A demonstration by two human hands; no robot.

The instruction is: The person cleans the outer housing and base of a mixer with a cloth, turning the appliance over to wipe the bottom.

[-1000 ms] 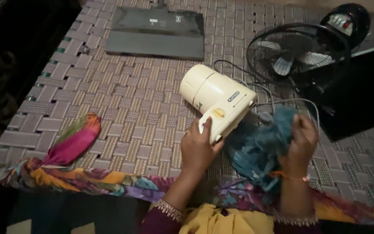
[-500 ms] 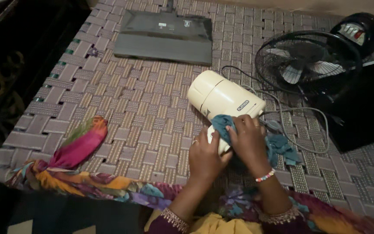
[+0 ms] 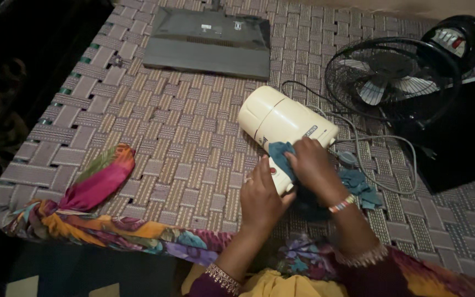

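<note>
A cream-coloured electric appliance [image 3: 281, 120] with a round body lies on its side on a woven cot. My left hand [image 3: 261, 198] grips its near end and steadies it. My right hand [image 3: 311, 165] presses a teal cloth [image 3: 281, 154] against the appliance's side; the rest of the cloth [image 3: 358, 187] trails to the right over the weave. A grey cord [image 3: 383, 140] runs from the appliance toward the right.
A black table fan [image 3: 394, 80] lies at the back right beside a black box [image 3: 457, 137]. A flat grey device [image 3: 207, 44] rests at the far end of the cot. A bright multicoloured scarf [image 3: 94, 192] drapes over the cot's near edge [image 3: 23, 220].
My right hand has brought the bunched teal cloth from the right onto the appliance and now rubs it slightly higher on its side. My left hand has kept its hold.
</note>
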